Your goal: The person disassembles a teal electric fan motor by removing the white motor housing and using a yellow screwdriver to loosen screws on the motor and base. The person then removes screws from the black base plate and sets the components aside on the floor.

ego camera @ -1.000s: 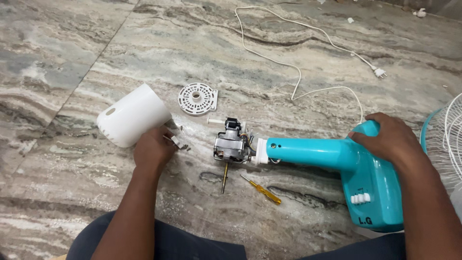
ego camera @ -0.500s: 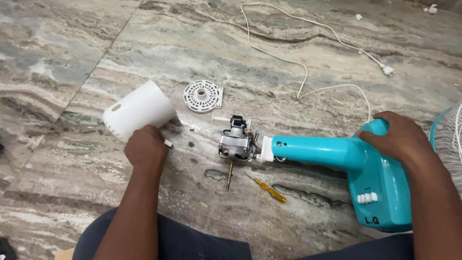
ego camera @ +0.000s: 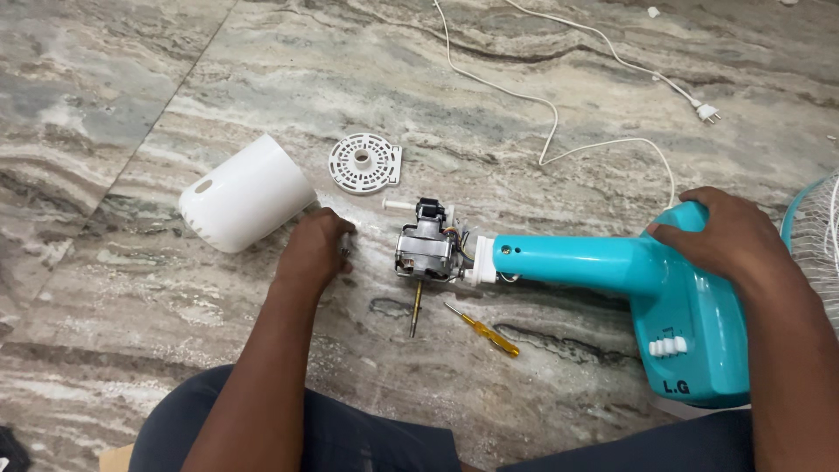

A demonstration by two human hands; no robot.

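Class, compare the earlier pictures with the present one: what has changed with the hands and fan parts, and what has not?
The left hand stays low beside the white motor cover, curling over a small part on the floor; what it holds is unclear. The right hand keeps resting on the teal fan base. The motor, round grille disc and yellow screwdriver lie as before.

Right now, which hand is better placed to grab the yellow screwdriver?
Left, probably. The left hand is free on the floor, nearer the yellow screwdriver. The right hand rests on the teal fan stand, steadying it.
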